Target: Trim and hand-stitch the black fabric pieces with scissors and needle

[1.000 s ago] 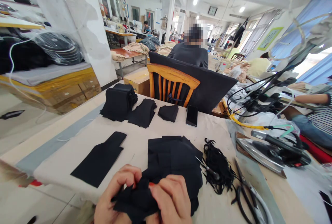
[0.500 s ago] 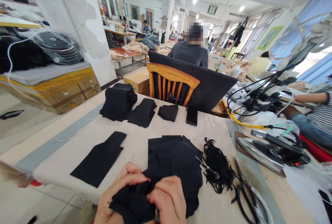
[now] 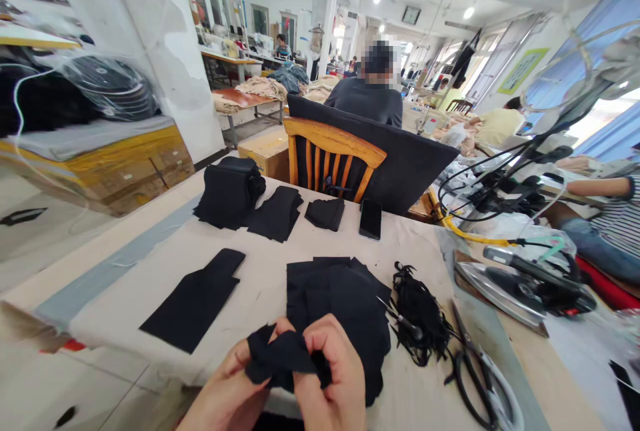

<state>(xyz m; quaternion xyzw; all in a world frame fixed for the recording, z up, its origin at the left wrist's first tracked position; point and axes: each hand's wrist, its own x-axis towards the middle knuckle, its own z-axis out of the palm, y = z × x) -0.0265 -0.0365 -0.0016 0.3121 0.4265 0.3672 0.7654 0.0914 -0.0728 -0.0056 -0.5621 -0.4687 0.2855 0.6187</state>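
Between both hands a small piece of black fabric (image 3: 280, 356) is held up, bunched and folded, near the table's front edge. My left hand (image 3: 230, 381) grips its left side, fingers closed. My right hand (image 3: 335, 371) pinches the right side with curled fingers. Just beyond lies a spread stack of black fabric pieces (image 3: 335, 298), partly covered by my right hand. One flat black cut piece (image 3: 193, 301) rests to the left. On the right is a heap of black fabric strips (image 3: 420, 318), with a thin pointed tool (image 3: 403, 320) lying against it.
Scissors (image 3: 480, 378) and an iron (image 3: 505, 291) on a board lie at the right. Folded black stacks (image 3: 227, 194), (image 3: 275, 213) and a phone (image 3: 371, 219) line the table's far side. Behind stand a wooden chair (image 3: 333, 144) and a seated person (image 3: 367, 101).
Both hands have lifted slightly and turned the black fabric. It now shows as a folded band stretched between them. The things on the table lie as before.
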